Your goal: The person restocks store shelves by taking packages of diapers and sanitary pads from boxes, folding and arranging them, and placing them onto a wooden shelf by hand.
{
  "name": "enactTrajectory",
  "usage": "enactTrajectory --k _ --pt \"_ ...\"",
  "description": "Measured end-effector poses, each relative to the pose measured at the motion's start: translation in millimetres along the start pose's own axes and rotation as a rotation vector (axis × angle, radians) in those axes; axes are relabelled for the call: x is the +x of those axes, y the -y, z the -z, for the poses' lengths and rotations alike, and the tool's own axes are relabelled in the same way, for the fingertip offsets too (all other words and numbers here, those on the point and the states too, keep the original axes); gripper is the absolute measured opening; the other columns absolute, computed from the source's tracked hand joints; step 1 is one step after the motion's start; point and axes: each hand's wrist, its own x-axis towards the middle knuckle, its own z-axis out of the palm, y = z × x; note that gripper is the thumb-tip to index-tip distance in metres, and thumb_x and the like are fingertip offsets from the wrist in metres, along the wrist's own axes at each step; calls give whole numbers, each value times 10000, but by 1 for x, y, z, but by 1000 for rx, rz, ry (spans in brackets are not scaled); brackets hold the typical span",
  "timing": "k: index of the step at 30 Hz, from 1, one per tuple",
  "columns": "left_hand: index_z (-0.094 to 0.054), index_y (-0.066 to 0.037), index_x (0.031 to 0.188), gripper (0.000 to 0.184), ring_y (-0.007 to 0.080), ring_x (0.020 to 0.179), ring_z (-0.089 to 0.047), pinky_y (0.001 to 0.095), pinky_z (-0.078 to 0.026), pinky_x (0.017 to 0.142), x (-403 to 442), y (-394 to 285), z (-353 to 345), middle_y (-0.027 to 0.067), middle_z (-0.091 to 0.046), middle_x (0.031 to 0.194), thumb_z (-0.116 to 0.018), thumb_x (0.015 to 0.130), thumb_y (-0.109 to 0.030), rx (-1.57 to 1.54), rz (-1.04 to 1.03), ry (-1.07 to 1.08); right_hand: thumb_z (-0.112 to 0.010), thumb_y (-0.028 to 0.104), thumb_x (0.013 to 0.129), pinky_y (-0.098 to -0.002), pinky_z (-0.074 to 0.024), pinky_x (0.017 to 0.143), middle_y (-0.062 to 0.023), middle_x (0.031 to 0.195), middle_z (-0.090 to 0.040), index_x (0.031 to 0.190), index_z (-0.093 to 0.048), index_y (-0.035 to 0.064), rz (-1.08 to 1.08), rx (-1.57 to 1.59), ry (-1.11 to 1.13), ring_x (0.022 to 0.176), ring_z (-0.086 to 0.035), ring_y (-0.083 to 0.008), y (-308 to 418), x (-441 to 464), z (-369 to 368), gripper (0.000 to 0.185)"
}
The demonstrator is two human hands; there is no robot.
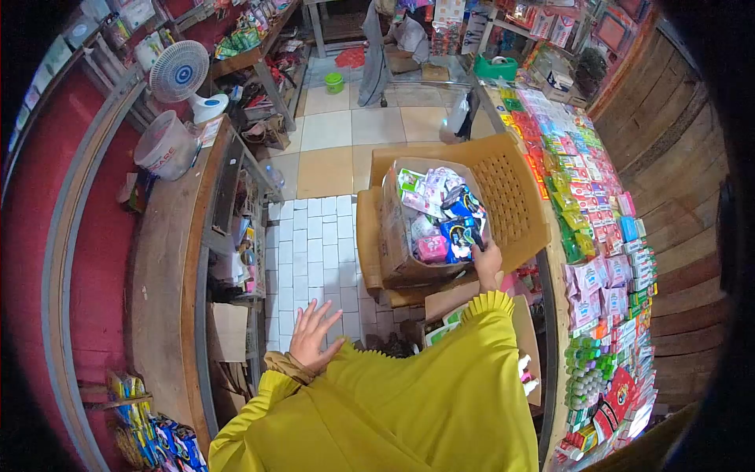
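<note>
A cardboard box [395, 244] full of packets stands on the seat of a tan plastic chair [507, 185]. My right hand [488, 261] is at the box's near right corner, its fingers closed on the edge of a dark blue packet [460, 236]. Beside that packet lies a pink packet [432, 248], with white and green packets [425, 189] behind it. Fingers spread, my left hand [312, 334] hovers over the tiled floor and holds nothing. Under my right sleeve, another open carton [452, 301] with green and white packs is partly hidden.
Packed goods cover the long counter [556, 315] at right. On the left, a wooden counter [161, 259] carries a clear bucket [167, 145] and a white fan [185, 75]. A green pail [334, 82] stands on the floor farther off, near a seated person [410, 39].
</note>
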Motion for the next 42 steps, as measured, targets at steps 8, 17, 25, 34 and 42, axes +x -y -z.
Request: enactTrajectory --k 8,17,25,34,42 --pt "-435 -168 1347 607 368 1332 -268 542 -201 1083 18 -6 -16 121 -343 1423 -679 802 -280 -125 -31 17 -685 130 803 -278 -380 544 -45 654 -510 785 -559 19 199 511 -334 586 -449 -128 24 -3 45 169" --pt "-77 -138 1468 921 263 1295 -348 393 -279 1059 36 -16 -27 110 -286 1452 -700 792 -192 -1204 228 11 -731 72 765 -254 -481 629 -46 725 -606 849 -613 13 435 843 216 686 -595 -115 136 -125 62 157" --pt "-6 -179 1472 843 292 1163 -495 417 -430 967 34 2 -38 159 -400 1347 -579 862 -84 -1638 409 -289 -690 139 803 -284 -452 612 -85 754 -602 838 -625 24 512 835 619 692 -595 -186 173 -190 50 137" --pt "-340 -52 1303 497 249 1039 -576 386 -506 866 19 13 -25 136 -525 1190 -554 895 -238 -1610 517 -439 -634 184 846 -299 -467 737 -71 914 -649 974 -647 51 398 638 43 831 -592 -170 66 -21 -40 185" --pt "-339 -45 1311 521 244 1041 -577 384 -504 866 -8 28 -16 132 -518 1205 -568 888 -244 -1545 567 -604 -765 219 666 -394 -386 971 -177 1209 -546 1197 -550 48 290 195 62 1130 -499 -338 4 90 -85 598"
